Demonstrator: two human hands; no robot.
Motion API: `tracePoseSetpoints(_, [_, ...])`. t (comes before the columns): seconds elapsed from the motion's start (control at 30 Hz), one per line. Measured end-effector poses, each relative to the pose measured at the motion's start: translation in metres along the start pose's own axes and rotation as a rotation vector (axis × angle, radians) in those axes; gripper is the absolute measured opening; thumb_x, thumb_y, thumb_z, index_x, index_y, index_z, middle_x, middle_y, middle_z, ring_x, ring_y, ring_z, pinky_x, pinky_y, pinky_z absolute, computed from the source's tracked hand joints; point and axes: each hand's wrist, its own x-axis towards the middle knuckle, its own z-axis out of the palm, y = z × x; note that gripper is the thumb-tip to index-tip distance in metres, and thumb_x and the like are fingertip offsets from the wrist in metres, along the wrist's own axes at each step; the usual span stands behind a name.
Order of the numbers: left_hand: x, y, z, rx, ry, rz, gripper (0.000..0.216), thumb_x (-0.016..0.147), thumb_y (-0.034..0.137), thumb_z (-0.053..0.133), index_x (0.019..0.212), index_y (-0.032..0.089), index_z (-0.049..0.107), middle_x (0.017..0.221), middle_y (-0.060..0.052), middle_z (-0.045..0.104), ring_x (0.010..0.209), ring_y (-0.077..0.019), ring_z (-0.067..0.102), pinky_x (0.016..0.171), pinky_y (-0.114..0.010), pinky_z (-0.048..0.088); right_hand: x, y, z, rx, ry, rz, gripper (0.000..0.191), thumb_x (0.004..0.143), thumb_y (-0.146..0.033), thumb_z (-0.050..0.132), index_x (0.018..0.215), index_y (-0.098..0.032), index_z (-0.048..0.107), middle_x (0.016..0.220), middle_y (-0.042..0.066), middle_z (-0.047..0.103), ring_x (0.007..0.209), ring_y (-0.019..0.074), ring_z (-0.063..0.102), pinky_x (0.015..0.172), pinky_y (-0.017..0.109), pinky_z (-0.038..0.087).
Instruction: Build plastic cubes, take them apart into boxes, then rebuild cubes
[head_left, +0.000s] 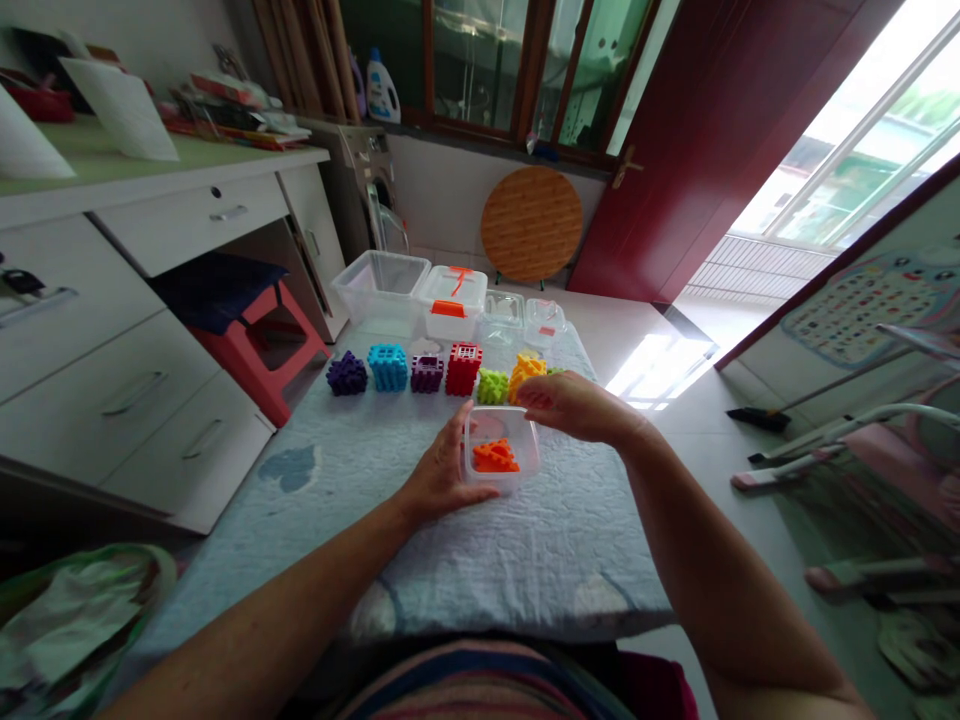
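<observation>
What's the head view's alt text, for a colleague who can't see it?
A person's left hand holds a small clear tub containing orange pieces, the right hand close by the tub's far right corner. On the cloth-covered table beyond, colourful toothed blocks stand in a row before plastic boxes.

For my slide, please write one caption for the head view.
Left hand steadies a clear tub containing orange pieces; right hand is at its rim.

We look through a single head-worn camera, facing forward and down from close above the near edge of the bench draped in pale blue quilted cloth (465, 570), past its far edge toward a tall dark red door (675, 120).
</observation>
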Motion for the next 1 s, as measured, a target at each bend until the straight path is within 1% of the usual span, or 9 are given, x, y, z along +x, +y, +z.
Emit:
tracePoseSetpoints(0.1, [0.000, 0.003, -0.002, -0.014, 0.003, -0.015, 0.128, 0.063, 0.041, 0.088, 0.156, 0.035, 0.000, 0.145, -0.016, 0.039, 0.133, -0.0396, 0.047, 0.105, -0.064, 0.041, -0.017, 0.019, -0.005, 0.087, 0.067, 0.047, 0.019, 0.086, -0.022, 0.056, 0.097, -0.017, 0.071, 0.086, 0.002, 0.072, 0.074, 0.0125, 0.063, 0.070, 0.026, 0.046])
tracePoseSetpoints(0.17, [0.000, 0.006, -0.004, -0.037, 0.000, -0.025, 0.125, 0.064, 0.040, 0.087, 0.156, 0.034, 0.002, 0.143, -0.015, 0.041, 0.132, -0.0388, 0.049, 0.105, -0.063, 0.042, -0.025, 0.036, -0.005, 0.125, 0.181, 0.097, 0.023, 0.087, -0.026, 0.053, 0.099, -0.018, 0.070, 0.086, 0.002, 0.072, 0.075, 0.0133, 0.063, 0.071, 0.028, 0.047])
tracePoseSetpoints(0.23, [0.000, 0.008, -0.006, -0.055, -0.010, -0.028, 0.123, 0.064, 0.040, 0.087, 0.156, 0.033, 0.005, 0.141, -0.015, 0.042, 0.131, -0.0385, 0.050, 0.105, -0.062, 0.042, -0.030, 0.060, -0.002, 0.094, 0.344, 0.209, 0.027, 0.087, -0.029, 0.052, 0.103, -0.018, 0.070, 0.089, 0.004, 0.072, 0.078, 0.0160, 0.065, 0.076, 0.031, 0.049])
tracePoseSetpoints(0.3, [0.000, 0.009, -0.008, -0.067, -0.023, -0.032, 0.123, 0.064, 0.040, 0.087, 0.157, 0.032, 0.006, 0.141, -0.015, 0.043, 0.131, -0.0384, 0.051, 0.106, -0.062, 0.042, -0.032, 0.088, 0.004, 0.012, 0.426, 0.333, 0.032, 0.084, -0.027, 0.054, 0.110, -0.017, 0.068, 0.101, 0.009, 0.072, 0.091, 0.0212, 0.066, 0.085, 0.036, 0.049])
tracePoseSetpoints(0.43, [-0.001, 0.007, -0.009, -0.075, -0.048, -0.035, 0.124, 0.064, 0.037, 0.087, 0.157, 0.034, 0.004, 0.140, -0.015, 0.045, 0.131, -0.0383, 0.051, 0.106, -0.063, 0.042, -0.027, 0.134, 0.029, -0.136, 0.205, 0.494, 0.063, 0.070, -0.027, 0.073, 0.130, -0.013, 0.058, 0.136, 0.019, 0.058, 0.124, 0.0332, 0.053, 0.102, 0.042, 0.044])
tracePoseSetpoints(0.6, [-0.001, 0.005, -0.009, -0.071, -0.050, -0.033, 0.125, 0.063, 0.036, 0.087, 0.157, 0.035, 0.005, 0.137, -0.013, 0.047, 0.131, -0.0381, 0.051, 0.107, -0.064, 0.039, -0.014, 0.158, 0.054, -0.205, 0.041, 0.525, 0.082, 0.070, -0.029, 0.075, 0.144, -0.015, 0.042, 0.149, 0.019, 0.045, 0.135, 0.0345, 0.043, 0.105, 0.043, 0.040])
tracePoseSetpoints(0.7, [-0.002, 0.006, -0.010, -0.070, -0.054, -0.035, 0.124, 0.064, 0.036, 0.087, 0.157, 0.035, 0.004, 0.138, -0.013, 0.045, 0.132, -0.0380, 0.050, 0.108, -0.064, 0.038, -0.005, 0.165, 0.055, -0.232, -0.018, 0.528, 0.075, 0.069, -0.028, 0.076, 0.138, -0.017, 0.048, 0.141, 0.016, 0.053, 0.127, 0.0323, 0.050, 0.101, 0.039, 0.042])
tracePoseSetpoints(0.8, [-0.002, 0.007, -0.011, -0.069, -0.060, -0.045, 0.125, 0.065, 0.037, 0.087, 0.157, 0.035, 0.002, 0.139, -0.013, 0.045, 0.132, -0.0381, 0.049, 0.108, -0.064, 0.038, 0.002, 0.169, 0.054, -0.232, -0.049, 0.519, 0.058, 0.067, -0.026, 0.076, 0.121, -0.014, 0.060, 0.125, 0.015, 0.062, 0.112, 0.0283, 0.059, 0.092, 0.033, 0.046])
tracePoseSetpoints(1.0, [-0.002, 0.004, -0.009, -0.052, -0.064, -0.023, 0.126, 0.066, 0.037, 0.087, 0.156, 0.037, 0.000, 0.139, -0.014, 0.044, 0.132, -0.0384, 0.049, 0.108, -0.065, 0.038, 0.000, 0.162, 0.052, -0.251, -0.064, 0.494, 0.040, 0.069, -0.029, 0.072, 0.104, -0.010, 0.066, 0.106, 0.013, 0.064, 0.092, 0.0224, 0.061, 0.078, 0.028, 0.047])
